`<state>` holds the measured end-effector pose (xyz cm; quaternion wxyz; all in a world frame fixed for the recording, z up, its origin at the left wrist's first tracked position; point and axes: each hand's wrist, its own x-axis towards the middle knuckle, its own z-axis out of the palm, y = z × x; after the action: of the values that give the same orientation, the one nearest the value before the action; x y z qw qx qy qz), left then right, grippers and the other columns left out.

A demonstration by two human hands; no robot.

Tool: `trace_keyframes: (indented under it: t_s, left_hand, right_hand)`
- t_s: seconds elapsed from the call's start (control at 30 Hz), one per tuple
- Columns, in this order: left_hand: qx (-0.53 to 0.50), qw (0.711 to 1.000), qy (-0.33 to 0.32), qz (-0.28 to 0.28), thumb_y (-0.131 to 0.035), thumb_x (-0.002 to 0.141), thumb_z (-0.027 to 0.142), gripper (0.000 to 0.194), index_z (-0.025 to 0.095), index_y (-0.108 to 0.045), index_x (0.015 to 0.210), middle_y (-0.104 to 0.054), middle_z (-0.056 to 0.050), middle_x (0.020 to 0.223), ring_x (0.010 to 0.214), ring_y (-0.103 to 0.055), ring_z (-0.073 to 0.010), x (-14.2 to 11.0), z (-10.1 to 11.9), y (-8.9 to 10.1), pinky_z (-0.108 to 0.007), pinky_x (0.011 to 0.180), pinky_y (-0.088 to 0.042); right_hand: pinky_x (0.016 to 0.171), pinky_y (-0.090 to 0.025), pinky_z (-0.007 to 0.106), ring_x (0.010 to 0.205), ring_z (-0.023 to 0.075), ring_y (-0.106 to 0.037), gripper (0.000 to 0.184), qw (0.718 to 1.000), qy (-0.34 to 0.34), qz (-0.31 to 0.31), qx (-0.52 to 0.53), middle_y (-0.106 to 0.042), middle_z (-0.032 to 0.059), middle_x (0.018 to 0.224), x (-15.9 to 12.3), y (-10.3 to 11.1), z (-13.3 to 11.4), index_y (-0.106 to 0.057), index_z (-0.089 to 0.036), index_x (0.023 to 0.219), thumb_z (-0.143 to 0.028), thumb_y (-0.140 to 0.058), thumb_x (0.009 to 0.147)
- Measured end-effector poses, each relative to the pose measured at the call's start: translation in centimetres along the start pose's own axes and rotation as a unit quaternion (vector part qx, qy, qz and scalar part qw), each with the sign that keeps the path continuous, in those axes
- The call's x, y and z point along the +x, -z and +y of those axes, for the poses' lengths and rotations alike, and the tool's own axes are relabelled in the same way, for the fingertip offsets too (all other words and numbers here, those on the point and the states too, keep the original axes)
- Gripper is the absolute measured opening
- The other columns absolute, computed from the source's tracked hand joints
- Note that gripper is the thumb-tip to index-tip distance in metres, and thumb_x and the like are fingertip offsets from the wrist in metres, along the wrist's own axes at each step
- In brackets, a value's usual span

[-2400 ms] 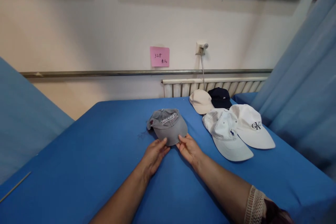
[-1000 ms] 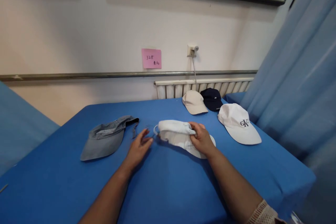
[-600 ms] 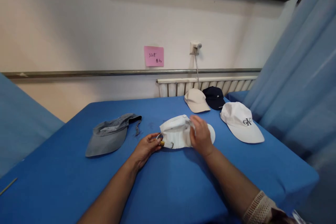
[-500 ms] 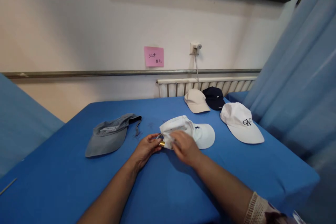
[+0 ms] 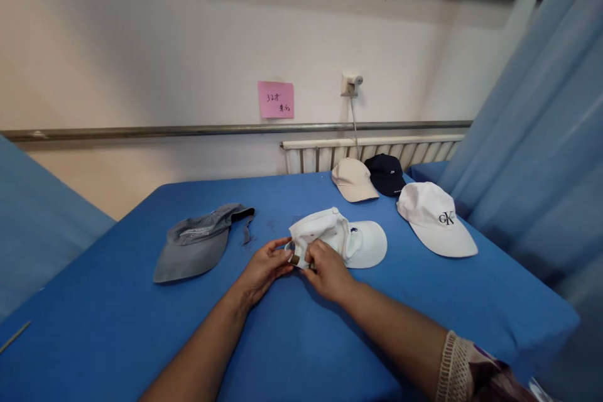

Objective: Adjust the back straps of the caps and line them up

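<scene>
A white baseball cap point(image 5: 325, 224) with a small dark emblem lies on its side in the middle of the table, its brim to the right. My left hand point(image 5: 268, 266) is closed on the cap's back strap, beside a brass-coloured buckle point(image 5: 294, 259). On the near edge of the cap, close to the buckle, my right hand point(image 5: 327, 270) pinches the fabric or strap; its fingertips hide exactly which. To the left rests a grey cap point(image 5: 195, 245) with its strap hanging loose at the back.
A blue cloth covers the table point(image 5: 282, 352). At the back right stand a beige cap point(image 5: 354, 179), a navy cap point(image 5: 385, 174) and a white cap with black letters point(image 5: 433, 220). A thin stick point(image 5: 15, 337) lies at the left edge. Blue curtains point(image 5: 541, 157) hang on both sides.
My right hand has moved slightly down and left, from over the cap's side to its near edge by the buckle, and its fingers have closed there. My left hand keeps its hold.
</scene>
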<state>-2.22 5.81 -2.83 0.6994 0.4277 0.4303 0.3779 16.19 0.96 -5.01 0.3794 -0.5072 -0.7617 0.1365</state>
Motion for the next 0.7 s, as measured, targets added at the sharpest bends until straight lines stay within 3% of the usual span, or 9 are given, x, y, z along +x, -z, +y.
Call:
trace_keyframes:
  t_s: [0.17,0.33,0.47,0.57,0.7]
  left_hand:
    - [0.042,0.999,-0.030,-0.002,-0.085,0.065,0.026,0.068,0.017,-0.054,0.125,-0.067,0.000,0.079,0.070,-0.067,-0.0123,-0.1,-0.2,-0.5,-0.023,0.068,-0.057]
    - [0.059,0.997,-0.041,0.032,-0.084,0.067,0.027,0.062,0.014,-0.056,0.121,-0.065,0.000,0.075,0.067,-0.065,-0.0122,0.2,-0.3,-0.2,-0.022,0.063,-0.056]
    - [0.063,0.997,-0.031,0.031,-0.084,0.067,0.027,0.060,0.015,-0.056,0.118,-0.064,0.001,0.074,0.064,-0.064,-0.0113,0.2,-0.4,-0.1,-0.023,0.063,-0.056]
    - [0.060,0.997,-0.036,0.021,-0.083,0.067,0.030,0.060,0.016,-0.057,0.119,-0.063,0.002,0.074,0.065,-0.064,-0.0120,0.1,-0.5,-0.4,-0.025,0.066,-0.056]
    - [0.070,0.994,-0.079,-0.037,-0.082,0.068,0.029,0.062,0.019,-0.056,0.124,-0.066,-0.003,0.092,0.080,-0.065,-0.0147,-0.1,-0.4,-0.7,-0.028,0.077,-0.054]
  right_hand:
    - [0.070,-0.043,0.028,0.077,0.0157,-0.053,0.017,0.995,-0.024,-0.016,0.100,-0.054,0.0002,0.082,0.1,-0.6,0.3,-0.051,-0.020,0.070,-0.013,-0.064,0.077]
    - [0.078,-0.047,0.029,0.088,0.0166,-0.058,0.014,0.972,-0.024,0.013,0.232,-0.059,0.0013,0.094,0.2,-0.9,0.4,-0.059,-0.021,0.082,-0.017,-0.070,0.075]
    - [0.072,-0.044,0.026,0.080,0.0155,-0.056,0.016,0.985,-0.028,0.034,0.170,-0.058,0.0002,0.089,0.2,-0.7,-0.3,-0.056,-0.021,0.086,-0.016,-0.068,0.077]
    - [0.063,-0.039,0.026,0.071,0.0154,-0.053,0.012,0.995,-0.039,0.034,0.084,-0.056,0.0003,0.080,0.1,-0.5,-0.7,-0.054,-0.020,0.081,-0.027,-0.062,0.085]
    - [0.062,-0.036,0.026,0.069,0.0167,-0.054,0.018,0.998,-0.057,0.014,0.022,-0.059,0.0014,0.073,0.0,-0.3,-0.7,-0.055,-0.020,0.079,-0.032,-0.053,0.092]
